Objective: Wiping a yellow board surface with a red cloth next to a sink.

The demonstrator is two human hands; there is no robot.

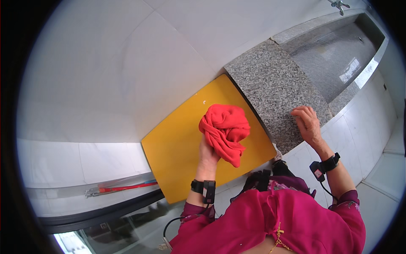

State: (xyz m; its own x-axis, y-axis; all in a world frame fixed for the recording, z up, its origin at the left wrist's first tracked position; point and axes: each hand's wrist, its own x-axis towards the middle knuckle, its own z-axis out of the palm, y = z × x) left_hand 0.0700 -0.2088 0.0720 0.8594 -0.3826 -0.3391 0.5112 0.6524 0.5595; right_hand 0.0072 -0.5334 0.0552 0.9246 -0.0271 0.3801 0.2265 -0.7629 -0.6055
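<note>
A bunched red cloth (pixel 230 127) is raised over the yellow tabletop (pixel 173 148), loosely folded, with one end hanging toward me. My left hand (pixel 207 152) is closed on it from below and the left; the cloth hides most of those fingers. Off to the right, my right hand (pixel 308 122) is over the near right part of the speckled grey granite slab (pixel 275 80). Its fingers are loosely bent with the thumb apart, and nothing shows in them. Whether it touches the stone I cannot tell.
Beyond the slab at the far right lies a stone sink (pixel 334 55) with a raised rim, a metal tap (pixel 339 6) above it. A white wall (pixel 127 76) borders the table's far side. Left of the table, a red-handled long item (pixel 127 187) lies on a ledge.
</note>
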